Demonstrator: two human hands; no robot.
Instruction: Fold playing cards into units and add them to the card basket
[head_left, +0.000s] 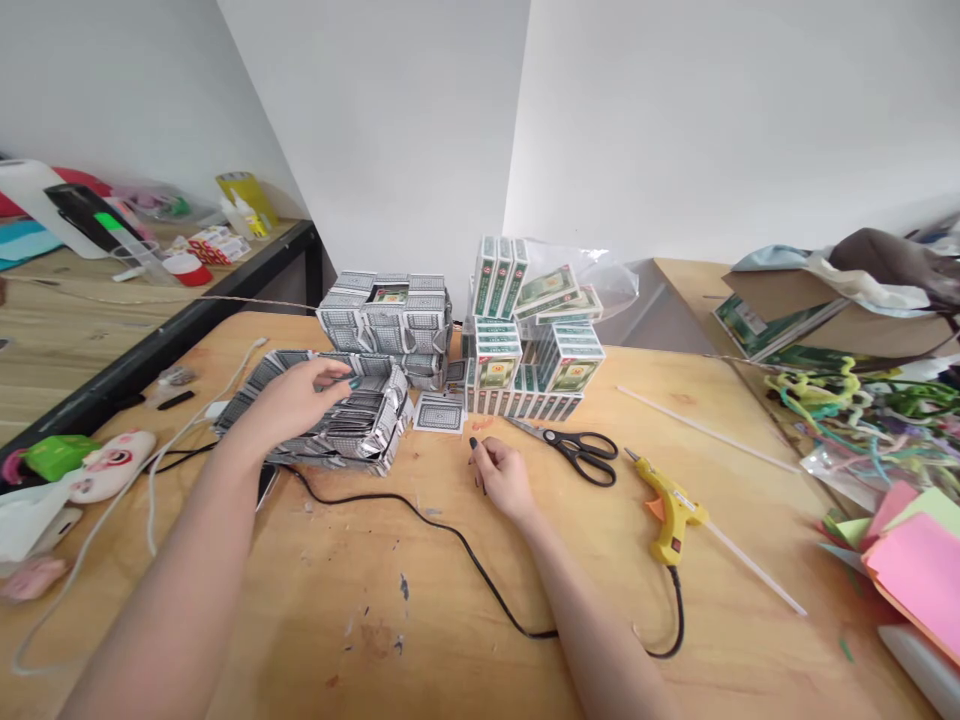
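Observation:
My left hand (304,392) reaches over an open box built from folded playing cards (386,430), which is filled with more dark-edged cards. Its fingers stretch out a little apart above the contents, and I see nothing held. Close to the table top, my right hand (501,475) is closed, with fingers curled in and the thumb on top; nothing shows in it. A flat playing card (439,413) lies between the box and this hand. Black-handled scissors (581,450) rest to the right of the hand.
Behind the box stands another folded-card structure (405,325). Stacked green-and-white card packs (499,365) rise beside it. A yellow glue gun (675,515) lies at right, its black cord (450,530) crossing the table (420,640). Pipe cleaners (817,395) and sticky notes (919,560) fill the right edge.

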